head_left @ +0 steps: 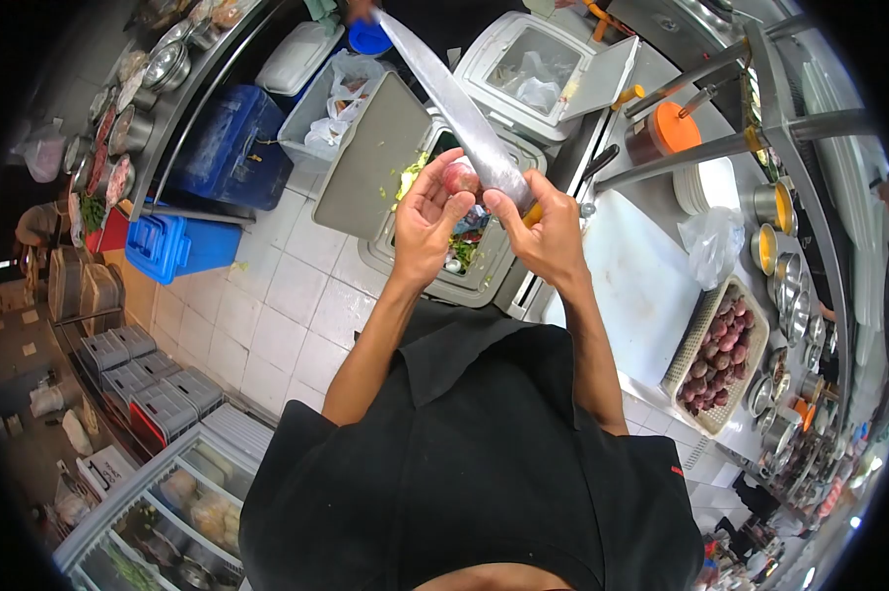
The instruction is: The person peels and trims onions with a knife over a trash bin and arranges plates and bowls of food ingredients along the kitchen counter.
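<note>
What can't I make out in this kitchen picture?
All in the head view:
- Onion, far side: hidden by itself and the left hand.
- Knife, most of its handle: behind the right hand.
- Bin, bottom: under scraps.
- Basket, bottom: under bulbs.
- Far lower-right items: too small, blurred.
</note>
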Motion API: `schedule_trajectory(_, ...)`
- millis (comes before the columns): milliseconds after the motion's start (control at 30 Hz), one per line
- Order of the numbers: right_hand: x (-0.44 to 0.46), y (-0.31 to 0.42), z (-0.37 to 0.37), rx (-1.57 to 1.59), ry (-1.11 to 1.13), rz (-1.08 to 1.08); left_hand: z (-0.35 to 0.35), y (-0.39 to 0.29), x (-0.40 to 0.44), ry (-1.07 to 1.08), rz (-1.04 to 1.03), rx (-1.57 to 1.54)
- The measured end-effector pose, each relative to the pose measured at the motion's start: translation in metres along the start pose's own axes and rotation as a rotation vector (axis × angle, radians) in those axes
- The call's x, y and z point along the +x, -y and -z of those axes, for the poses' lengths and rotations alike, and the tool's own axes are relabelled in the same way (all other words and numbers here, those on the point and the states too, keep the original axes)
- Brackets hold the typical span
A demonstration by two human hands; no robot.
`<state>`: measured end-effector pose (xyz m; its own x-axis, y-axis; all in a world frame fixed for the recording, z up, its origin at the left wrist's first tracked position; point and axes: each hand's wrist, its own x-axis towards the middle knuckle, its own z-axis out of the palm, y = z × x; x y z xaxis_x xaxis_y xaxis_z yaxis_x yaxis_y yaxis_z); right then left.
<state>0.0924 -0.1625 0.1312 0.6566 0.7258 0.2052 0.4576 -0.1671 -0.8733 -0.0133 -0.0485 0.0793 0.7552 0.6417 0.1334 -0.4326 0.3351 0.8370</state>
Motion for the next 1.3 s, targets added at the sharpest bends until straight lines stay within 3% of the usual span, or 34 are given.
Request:
schedule_trajectory(167,-0.006,0.005,-0.003,-0.012,0.081,-0.044,-0.006,0.004,0.003,-0.092,0.009,-0.045)
schedule_trajectory(267,-0.005,-0.003,0.003,0.279,0.052,-0.167,-0.007,-0.001,0.003,-0.071,0.072,-0.16)
schedule_trajectory(367,-0.003,-0.004,0.01,0.227,-0.029,0.014,-0.005,-0.004,0.002,-0.04,0.12,-0.253)
schedule_trajectory(500,-0.005,0.003,0.01,0.021,0.024,0.034,-0.007,-0.002,-0.002,-0.025,0.154,-0.233)
schedule_trajectory(633,-0.002,-0.006,0.001,0.058,-0.014,-0.023,-0.009,-0.001,-0.001,-0.009,0.17,-0.193)
schedule_trajectory(700,-0.001,-0.007,0.001,0.098,-0.022,-0.069,-0.011,-0.006,0.0,-0.011,0.253,-0.334)
schedule_trajectory(1033,0.002,-0.023,0.001,0.22,0.006,-0.195,-0.001,-0.002,0.002,0.133,0.207,-0.355)
schedule_trajectory(1200,0.0,-0.019,0.002,0.292,0.045,-0.307,-0.005,-0.007,0.01,0.081,-0.032,0.034)
schedule_trajectory(1300,0.001,-0.018,0.003,0.36,0.066,-0.364,-0.005,-0.009,0.009,0.098,-0.066,0.162)
